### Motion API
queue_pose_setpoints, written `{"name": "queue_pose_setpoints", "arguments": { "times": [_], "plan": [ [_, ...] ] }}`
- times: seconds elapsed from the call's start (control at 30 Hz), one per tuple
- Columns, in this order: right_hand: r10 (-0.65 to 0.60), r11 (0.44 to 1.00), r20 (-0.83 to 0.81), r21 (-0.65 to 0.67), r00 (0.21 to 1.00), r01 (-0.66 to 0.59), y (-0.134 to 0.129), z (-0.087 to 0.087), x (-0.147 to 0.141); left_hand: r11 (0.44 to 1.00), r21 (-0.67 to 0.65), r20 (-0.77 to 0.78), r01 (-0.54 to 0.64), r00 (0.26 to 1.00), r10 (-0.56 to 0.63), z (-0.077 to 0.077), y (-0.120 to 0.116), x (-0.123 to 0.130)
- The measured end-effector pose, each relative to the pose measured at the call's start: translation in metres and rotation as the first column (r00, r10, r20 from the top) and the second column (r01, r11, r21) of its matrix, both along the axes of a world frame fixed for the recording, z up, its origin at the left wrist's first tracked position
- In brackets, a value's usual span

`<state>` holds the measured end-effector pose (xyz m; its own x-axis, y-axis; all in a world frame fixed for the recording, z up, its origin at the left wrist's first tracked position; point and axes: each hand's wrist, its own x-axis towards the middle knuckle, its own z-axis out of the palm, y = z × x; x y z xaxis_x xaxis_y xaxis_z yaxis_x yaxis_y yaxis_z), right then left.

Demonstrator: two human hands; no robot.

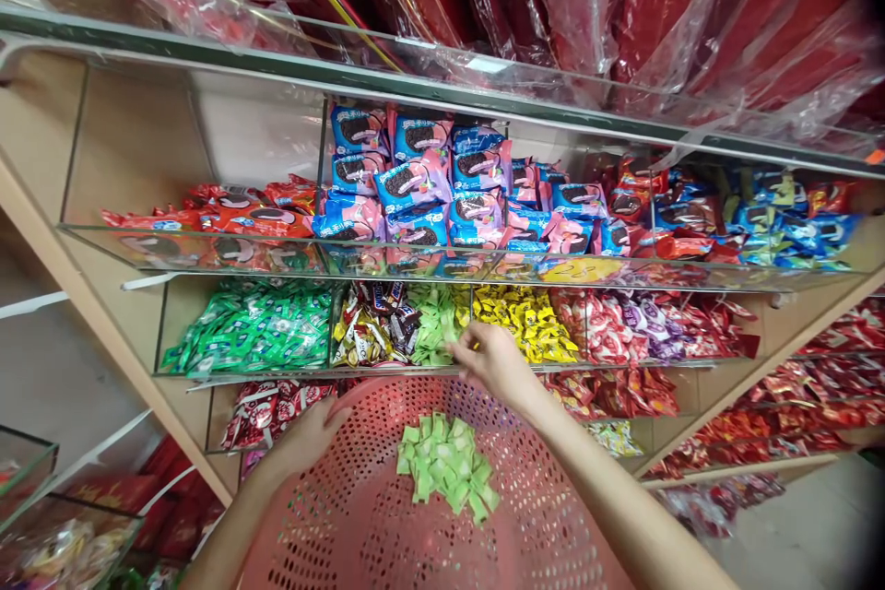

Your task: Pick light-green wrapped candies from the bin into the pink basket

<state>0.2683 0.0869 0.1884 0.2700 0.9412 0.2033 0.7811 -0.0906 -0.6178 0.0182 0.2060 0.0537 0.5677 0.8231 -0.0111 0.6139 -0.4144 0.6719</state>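
Note:
My left hand (308,433) grips the rim of a pink perforated basket (359,516) held in front of the shelves. A small heap of light green wrapped candies (446,466) lies inside the basket. My right hand (492,359) reaches over the basket's far rim into a glass bin of light green candies (435,323), its fingers pinched down on some of them. That bin sits between a bin of mixed dark and yellow candies (370,323) and a bin of yellow candies (529,323).
A glass shelf above holds blue and pink cookie packs (421,189), with red packs (241,212) to the left. Bright green candies (255,323) fill the left bin, red and purple ones (643,327) the right. Red boxes in plastic (622,0) lie on top.

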Motion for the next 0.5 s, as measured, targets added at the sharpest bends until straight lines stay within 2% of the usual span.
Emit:
{"name": "queue_pose_setpoints", "arguments": {
  "times": [0.03,0.1,0.17,0.23,0.33,0.5],
  "plan": [
    [0.059,0.998,-0.274,0.000,0.960,-0.061,-0.011,-0.005,0.004,1.000,-0.002,0.003,0.003,1.000,-0.003,-0.001,0.001,0.000],
    [0.139,0.989,-0.632,0.042,0.763,-0.145,-0.030,-0.016,0.010,1.000,-0.011,0.007,0.006,1.000,-0.005,-0.002,0.002,-0.001],
    [0.174,0.981,-0.777,0.086,0.604,-0.171,-0.043,-0.023,0.011,1.000,-0.021,0.008,0.003,1.000,-0.003,-0.003,0.003,-0.001],
    [0.189,0.979,-0.823,0.112,0.536,-0.173,-0.053,-0.026,0.010,1.000,-0.023,0.006,0.001,1.000,0.000,-0.004,0.004,-0.001],
    [0.199,0.978,-0.814,0.129,0.546,-0.164,-0.063,-0.025,0.005,1.000,-0.011,-0.002,0.004,1.000,-0.004,-0.004,0.003,-0.001],
    [0.190,0.981,-0.719,0.166,0.668,-0.100,-0.081,-0.024,0.003,1.000,0.002,-0.017,0.015,1.000,-0.015,0.000,0.000,0.000]
  ]
}}
